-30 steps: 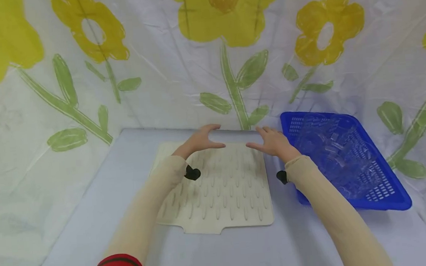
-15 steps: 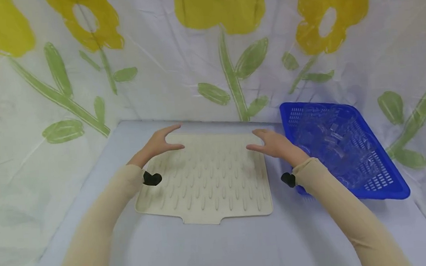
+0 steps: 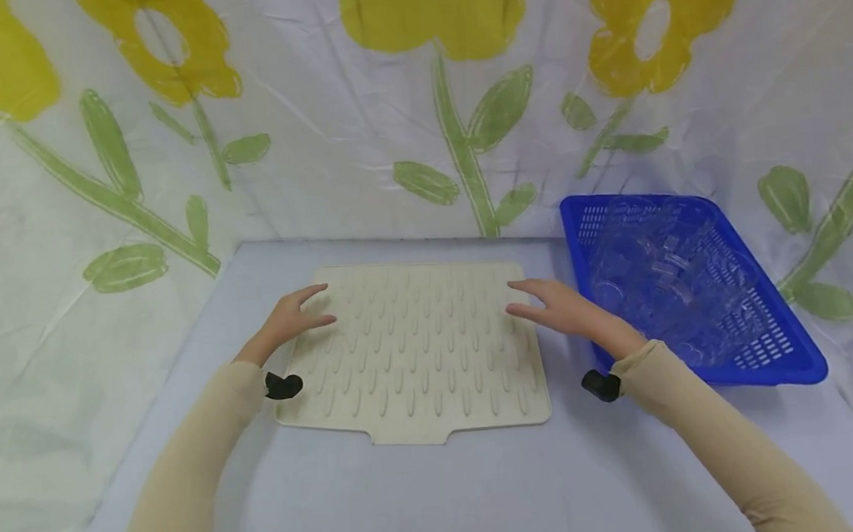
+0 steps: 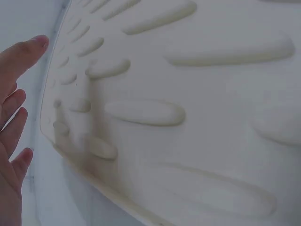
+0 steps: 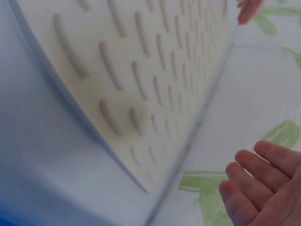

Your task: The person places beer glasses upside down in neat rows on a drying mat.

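A cream draining mat (image 3: 410, 342) with rows of raised oblong ridges and a tab at its near edge lies flat on the table. Over its left edge, my left hand (image 3: 285, 320) is held with fingers and thumb apart, gripping nothing. My right hand (image 3: 553, 304) hovers at the mat's right edge in the same spread shape, also holding nothing. In the left wrist view, the loosely extended fingers (image 4: 14, 122) show beside the mat (image 4: 141, 113). The right wrist view has the right hand's extended fingers (image 5: 258, 183) apart from the mat (image 5: 155, 70).
To the right stands a blue plastic basket (image 3: 788, 367) with slotted walls, holding several clear transparent items (image 3: 671, 272). Behind the white-covered table (image 3: 416, 509) hangs a white sheet (image 3: 341, 139) with painted yellow flowers. A dark device sits on each wrist.
My left hand has moved left from over the mat's middle to its left edge. The right hand has shifted slightly right and nearer. The head view has tilted down a little.
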Tool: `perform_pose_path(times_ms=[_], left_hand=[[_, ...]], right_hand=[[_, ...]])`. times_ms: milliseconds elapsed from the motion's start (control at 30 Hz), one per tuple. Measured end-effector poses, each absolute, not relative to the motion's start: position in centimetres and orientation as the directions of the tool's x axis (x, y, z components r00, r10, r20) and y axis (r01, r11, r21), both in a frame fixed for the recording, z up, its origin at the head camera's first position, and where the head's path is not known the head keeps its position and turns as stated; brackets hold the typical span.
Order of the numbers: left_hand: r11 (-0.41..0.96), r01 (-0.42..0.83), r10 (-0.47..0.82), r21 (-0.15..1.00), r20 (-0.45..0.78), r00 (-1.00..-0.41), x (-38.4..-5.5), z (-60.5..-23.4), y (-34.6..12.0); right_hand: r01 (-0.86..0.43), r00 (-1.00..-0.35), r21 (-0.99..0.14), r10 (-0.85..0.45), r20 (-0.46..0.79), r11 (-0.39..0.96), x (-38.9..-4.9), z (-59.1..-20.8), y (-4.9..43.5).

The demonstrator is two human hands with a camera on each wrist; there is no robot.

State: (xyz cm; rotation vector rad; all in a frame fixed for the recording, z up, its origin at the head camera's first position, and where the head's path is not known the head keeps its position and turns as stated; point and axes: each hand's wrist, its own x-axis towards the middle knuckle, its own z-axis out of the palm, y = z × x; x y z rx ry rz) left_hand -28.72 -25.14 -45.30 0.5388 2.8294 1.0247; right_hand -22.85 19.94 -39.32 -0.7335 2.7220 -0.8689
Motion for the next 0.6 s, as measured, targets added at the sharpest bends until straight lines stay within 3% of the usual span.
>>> perform_pose_path(times_ms=[267,600], left_hand=[[0.781,0.266,0.349,0.565,-0.043,-0.936,-29.5,-46.7,-25.7],[0.815,0.262,0.339,0.517,-0.058,-0.939,-29.3,-47.6,-26.5]], right_hand=[[-0.372,-0.865,-0.673,-0.502,0.001,0.639,-20.6,-40.0,22.1],[-0.442,-0.832,-0.659,-0.553,0.046,0.609,-18.8,-40.4,22.2]])
